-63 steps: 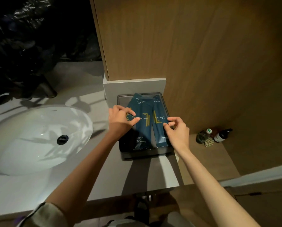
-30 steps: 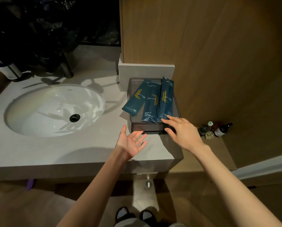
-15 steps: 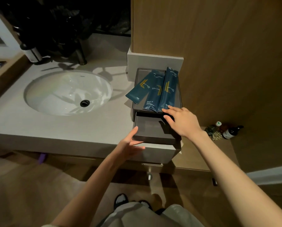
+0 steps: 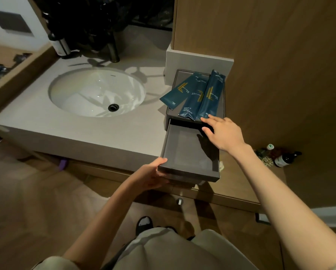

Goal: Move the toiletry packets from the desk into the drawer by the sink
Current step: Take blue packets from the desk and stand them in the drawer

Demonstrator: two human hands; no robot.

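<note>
Head cam shows the drawer (image 4: 188,152) pulled out beside the sink (image 4: 97,92), left hand (image 4: 151,177) clamped on its front corner. Three toiletry packets (image 4: 197,95) sit on the box top above, right hand (image 4: 222,133) spread loose, fingertips at the nearest packet's end. I'd keep that drawer steady and slide them off together.

Pale stone desk (image 4: 97,131) with an oval sink (image 4: 97,92) sunk into it. At its right end, a dark box (image 4: 222,106) carrying three blue packets (image 4: 210,96) fanned on top (leftmost one overhanging the edge). Beneath that top, a drawer (image 4: 188,152) pulled out, nothing seen inside. Bottles (image 4: 280,156) on a lower wooden ledge (image 4: 239,191) further right.
</note>
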